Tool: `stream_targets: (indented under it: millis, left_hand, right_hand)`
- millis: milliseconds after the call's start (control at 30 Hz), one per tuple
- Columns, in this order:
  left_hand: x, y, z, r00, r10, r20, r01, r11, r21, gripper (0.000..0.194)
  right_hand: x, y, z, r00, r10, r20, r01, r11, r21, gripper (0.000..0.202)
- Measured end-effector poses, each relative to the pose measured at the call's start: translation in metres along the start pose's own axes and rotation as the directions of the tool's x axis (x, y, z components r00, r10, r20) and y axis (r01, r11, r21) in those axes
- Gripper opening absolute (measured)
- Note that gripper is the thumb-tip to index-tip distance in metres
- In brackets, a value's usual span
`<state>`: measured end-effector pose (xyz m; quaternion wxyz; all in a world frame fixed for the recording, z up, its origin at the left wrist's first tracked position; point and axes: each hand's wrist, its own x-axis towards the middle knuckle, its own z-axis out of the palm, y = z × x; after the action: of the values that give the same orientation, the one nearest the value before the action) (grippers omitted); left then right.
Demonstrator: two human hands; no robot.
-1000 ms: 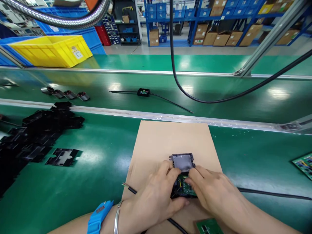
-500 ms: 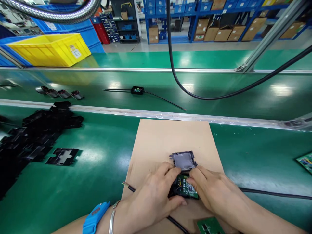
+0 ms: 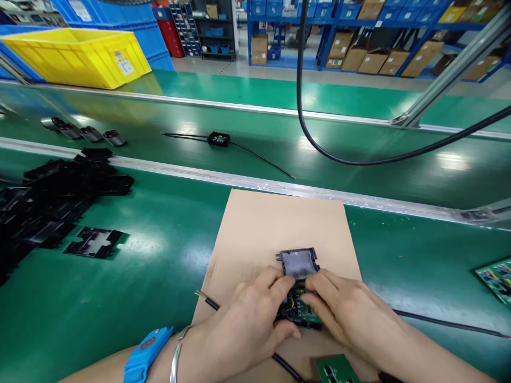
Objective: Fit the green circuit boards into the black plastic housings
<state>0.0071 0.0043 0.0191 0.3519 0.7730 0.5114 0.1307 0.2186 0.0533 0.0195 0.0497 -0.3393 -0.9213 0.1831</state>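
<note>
A small black plastic case (image 3: pixel 298 263) lies unfolded on a cardboard sheet (image 3: pixel 287 218), its flat lid half pointing away from me. In the nearer half sits a green circuit board (image 3: pixel 304 308) with yellow wires. My left hand (image 3: pixel 255 308) grips the case's left side, fingertips at the fold and thumb by the near edge. On the right, my right hand (image 3: pixel 343 303) is closed at the fold and right edge, its thumb over the board. Fingers partly cover both sides. A black cable (image 3: pixel 211 302) with bared ends passes under my left hand.
Another green board (image 3: pixel 337 368) lies near me on the cardboard. Black plastic cases (image 3: pixel 59 197) are heaped at left. Beyond the metal rail are a wired black module (image 3: pixel 219 139) and several metal cylinders (image 3: pixel 91 133). A black cable (image 3: pixel 347 161) hangs over the bench.
The camera view has shifted and tilted slightly. Both hands keep their hold; the board appears lower in the case, with more of the near rim showing.
</note>
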Motion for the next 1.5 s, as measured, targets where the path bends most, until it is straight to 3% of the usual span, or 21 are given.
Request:
stream_targets:
  millis: [67, 133, 233, 300, 367, 500, 633, 767, 900, 1067, 1200, 1367, 1500]
  left_hand:
    - [-0.004, 0.003, -0.004, 1.000, -0.009, 0.009, 0.009, 0.999, 0.032, 0.069]
    - [-0.009, 0.010, -0.011, 0.997, -0.058, 0.042, 0.053, 0.994, 0.096, 0.059]
    - [-0.015, 0.018, -0.021, 0.986, -0.095, 0.135, 0.068, 0.978, 0.195, 0.031]
    - [-0.017, 0.019, -0.025, 0.985, -0.072, 0.157, 0.034, 0.973, 0.230, 0.028]
    - [-0.017, 0.013, -0.026, 0.993, -0.036, 0.115, 0.011, 0.977, 0.214, 0.032]
    - [-0.013, -0.004, -0.020, 0.997, 0.068, 0.040, -0.071, 0.995, 0.066, 0.036]
    - [-0.008, -0.009, -0.015, 0.995, 0.100, 0.021, -0.100, 0.995, -0.016, 0.041]
    - [-0.005, -0.009, -0.014, 0.993, 0.102, 0.057, -0.101, 0.995, -0.019, 0.057]
    - [-0.005, -0.014, -0.008, 0.993, 0.094, 0.072, -0.093, 0.996, -0.017, 0.058]
    - [-0.005, -0.017, -0.003, 0.995, 0.083, 0.061, -0.082, 0.996, -0.026, 0.063]
    - [-0.006, -0.015, -0.001, 0.995, 0.090, 0.034, -0.089, 0.995, -0.041, 0.063]
    - [-0.006, -0.015, -0.008, 0.995, 0.089, 0.034, -0.085, 0.991, -0.104, 0.059]
    - [-0.001, -0.013, -0.021, 0.996, 0.024, 0.088, -0.015, 0.994, -0.105, 0.036]
  right_hand:
    - [0.000, 0.000, -0.003, 0.997, 0.045, 0.064, -0.046, 0.999, 0.026, 0.006]
    - [-0.001, -0.002, -0.008, 0.995, 0.057, 0.084, -0.062, 0.996, 0.062, 0.008]
    - [-0.004, -0.006, -0.011, 0.996, 0.076, 0.051, -0.083, 0.983, 0.162, 0.014]
    - [-0.006, -0.009, -0.007, 0.996, 0.092, 0.001, -0.090, 0.976, 0.196, 0.018]
    - [-0.007, -0.011, 0.001, 0.994, 0.084, -0.064, -0.075, 0.989, 0.126, 0.021]
    - [-0.006, -0.014, 0.016, 0.988, 0.056, -0.141, -0.080, 0.982, -0.168, 0.024]
    - [-0.005, -0.017, 0.020, 0.979, 0.067, -0.193, -0.119, 0.955, -0.272, 0.018]
    - [-0.004, -0.023, 0.015, 0.991, 0.046, -0.128, -0.084, 0.946, -0.314, 0.013]
    - [0.002, -0.036, 0.010, 0.997, 0.024, -0.074, -0.053, 0.900, -0.433, 0.015]
    - [0.014, -0.056, 0.015, 0.994, 0.112, -0.006, -0.095, 0.808, -0.582, 0.013]
    - [0.014, -0.054, 0.015, 0.997, 0.081, 0.004, -0.066, 0.841, -0.536, 0.014]
    - [0.006, -0.038, 0.004, 0.999, -0.030, -0.043, 0.013, 0.938, -0.347, 0.027]
    - [0.002, -0.028, 0.003, 0.995, -0.082, -0.061, 0.065, 0.968, -0.244, 0.021]
